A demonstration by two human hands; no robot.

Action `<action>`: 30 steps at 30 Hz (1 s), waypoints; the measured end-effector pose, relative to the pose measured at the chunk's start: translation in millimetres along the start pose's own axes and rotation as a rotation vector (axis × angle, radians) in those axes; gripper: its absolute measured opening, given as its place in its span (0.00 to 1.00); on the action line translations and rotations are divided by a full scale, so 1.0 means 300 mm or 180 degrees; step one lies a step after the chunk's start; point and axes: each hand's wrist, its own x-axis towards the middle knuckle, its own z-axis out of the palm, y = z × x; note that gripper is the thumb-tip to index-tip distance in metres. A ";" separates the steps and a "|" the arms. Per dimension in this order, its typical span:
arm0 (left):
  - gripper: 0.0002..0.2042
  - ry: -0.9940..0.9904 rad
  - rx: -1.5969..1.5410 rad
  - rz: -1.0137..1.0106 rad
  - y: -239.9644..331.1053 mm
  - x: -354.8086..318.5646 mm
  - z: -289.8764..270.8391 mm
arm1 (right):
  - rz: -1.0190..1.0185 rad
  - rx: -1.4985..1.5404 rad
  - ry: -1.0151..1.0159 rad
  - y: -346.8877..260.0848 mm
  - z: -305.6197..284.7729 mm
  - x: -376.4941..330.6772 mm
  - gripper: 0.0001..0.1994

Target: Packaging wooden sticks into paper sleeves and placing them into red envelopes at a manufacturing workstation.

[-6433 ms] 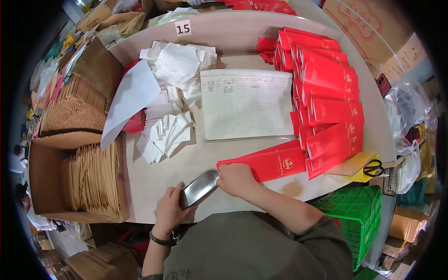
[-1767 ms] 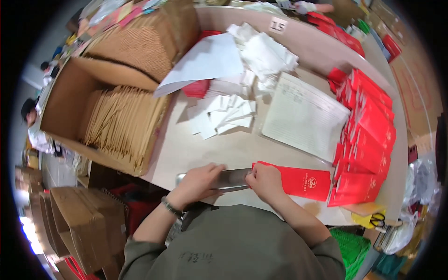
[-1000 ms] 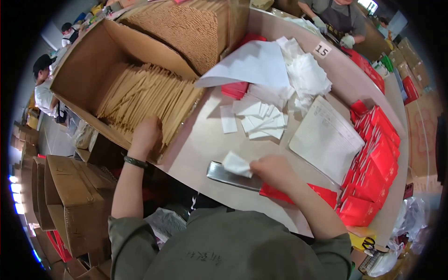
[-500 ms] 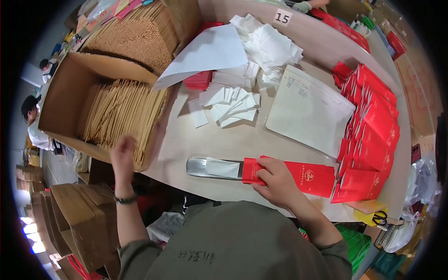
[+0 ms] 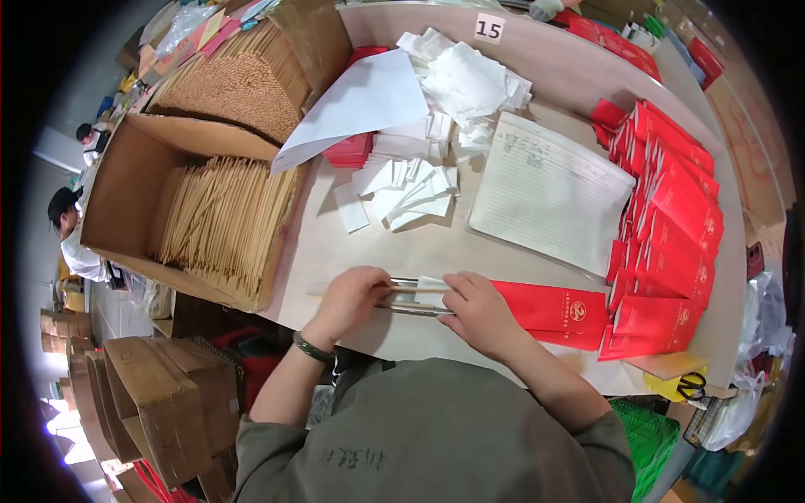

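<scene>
Left hand (image 5: 348, 300) fingers closed on thin pale chopsticks (image 5: 377, 289), feeding them toward a silver metal sleeve/chute (image 5: 411, 298) lying flat near the front edge of the table (image 5: 419, 243); exact stick count in the hand can't be told, looks like one pair. Right hand (image 5: 478, 310) presses down on the chute and on one red paper envelope (image 5: 558, 308) at its right end, fingers curled, plus a small white slip (image 5: 432, 285) under the fingertips. Two open cardboard boxes (image 5: 126, 193) on the left, both packed with chopsticks. One loose heap of white paper slips (image 5: 402, 184) mid-table, one big white sheet (image 5: 360, 101) above it. One lined ledger sheet (image 5: 549, 189). Fanned row of red envelopes (image 5: 671, 201) along the right, too many overlapping to count. One small white number card (image 5: 489, 28) standing at the far edge. Yellow-handled scissors (image 5: 689, 387) at the right corner.
</scene>
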 end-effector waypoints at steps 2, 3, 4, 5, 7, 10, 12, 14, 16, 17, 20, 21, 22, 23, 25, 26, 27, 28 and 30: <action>0.04 -0.0167 -0.0241 -0.0472 -0.031 -0.008 -0.025 | 0.0188 0.0119 0.0106 0.009 -0.004 -0.017 0.14; 0.04 -0.0188 -0.0253 -0.0457 -0.028 -0.018 -0.013 | 0.0201 0.0156 0.0155 0.014 0.000 -0.027 0.15; 0.05 -0.0131 -0.0110 -0.0285 -0.014 -0.039 -0.004 | 0.0218 0.0192 0.0219 0.015 -0.001 -0.032 0.15; 0.07 -0.0087 0.0029 -0.0077 -0.009 -0.047 0.005 | 0.0273 0.0160 0.0259 0.019 0.000 -0.037 0.15; 0.10 -0.0021 -0.0078 0.0150 -0.038 -0.069 0.017 | 0.0215 0.0113 0.0314 0.015 0.009 -0.046 0.16; 0.10 0.0018 0.0405 0.0155 -0.065 -0.078 0.001 | 0.0254 -0.0013 0.0415 0.018 -0.020 -0.056 0.18; 0.09 -0.0038 0.0567 0.0291 -0.042 -0.069 -0.023 | 0.0451 0.0177 0.0394 0.021 -0.032 -0.073 0.18; 0.08 -0.0070 0.0750 0.0442 -0.050 -0.068 -0.041 | 0.0625 0.0356 0.0394 0.023 -0.037 -0.077 0.18; 0.07 -0.0257 0.0528 0.0064 -0.075 -0.073 -0.055 | 0.0590 0.0243 0.0392 0.021 -0.037 -0.083 0.19; 0.07 -0.0251 0.0521 0.0080 -0.088 -0.078 -0.060 | 0.0592 0.0226 0.0396 0.020 -0.030 -0.084 0.19; 0.05 -0.0178 0.0784 0.0228 -0.127 -0.105 -0.056 | 0.0470 -0.0038 0.0453 0.026 -0.007 -0.088 0.19; 0.04 0.0468 -0.0020 -0.0387 -0.140 -0.129 -0.053 | 0.0456 0.0023 0.0472 0.025 -0.004 -0.088 0.20; 0.04 0.1083 -0.0831 -0.1019 -0.148 -0.136 -0.046 | 0.0444 0.0096 0.0491 0.022 0.003 -0.087 0.20; 0.06 0.1562 -0.2237 -0.0924 -0.093 -0.118 -0.065 | 0.0515 0.0056 0.0499 0.022 -0.002 -0.095 0.20; 0.06 0.1883 -0.4071 -0.1044 0.062 -0.110 -0.060 | 0.0453 0.0208 0.0336 0.021 -0.027 -0.095 0.20; 0.06 0.1381 -0.4156 -0.1524 0.086 -0.166 0.002 | 0.0456 0.0204 0.0344 0.017 -0.038 -0.100 0.20; 0.07 0.0886 -0.4192 -0.1979 0.094 -0.237 0.066 | 0.0394 0.0130 0.0244 0.016 -0.046 -0.094 0.20; 0.07 0.0117 -0.4334 -0.2038 0.102 -0.277 0.110 | 0.0340 0.0081 0.0139 0.013 -0.043 -0.087 0.20; 0.07 -0.0493 -0.4521 -0.2087 0.090 -0.305 0.116 | 0.0362 -0.0026 0.0183 0.035 -0.047 -0.087 0.19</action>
